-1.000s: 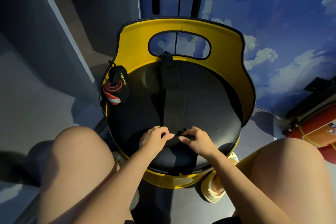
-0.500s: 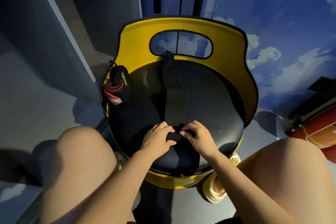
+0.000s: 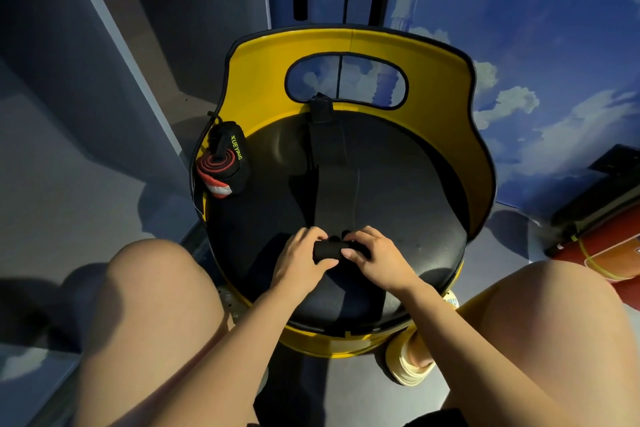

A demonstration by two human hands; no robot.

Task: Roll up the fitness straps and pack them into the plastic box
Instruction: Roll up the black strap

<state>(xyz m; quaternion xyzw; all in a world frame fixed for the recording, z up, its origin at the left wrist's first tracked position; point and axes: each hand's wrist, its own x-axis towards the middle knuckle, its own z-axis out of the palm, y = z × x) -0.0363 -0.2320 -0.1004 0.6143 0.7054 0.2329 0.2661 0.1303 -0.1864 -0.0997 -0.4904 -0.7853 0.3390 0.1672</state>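
Change: since the earlier frames, both hands have shifted slightly up the seat and the rolled portion of the black strap has grown thicker.
Black strap (image 3: 334, 180): lies flat along the seat centre, far end at the backrest opening; near end wound into a short roll between the hands.
Left hand (image 3: 300, 262): fingers and thumb curled round the left end of the roll.
Right hand (image 3: 375, 258): fingers and thumb curled round the right end of the roll.
Rolled strap (image 3: 223, 163): red, black and white, lettered XUEYING, resting at the seat's left edge against the yellow rim.
Seat (image 3: 408, 204): round, black, glossy.
Backrest (image 3: 446, 87): yellow, with oval cut-out.
Knees: either side of the chair.
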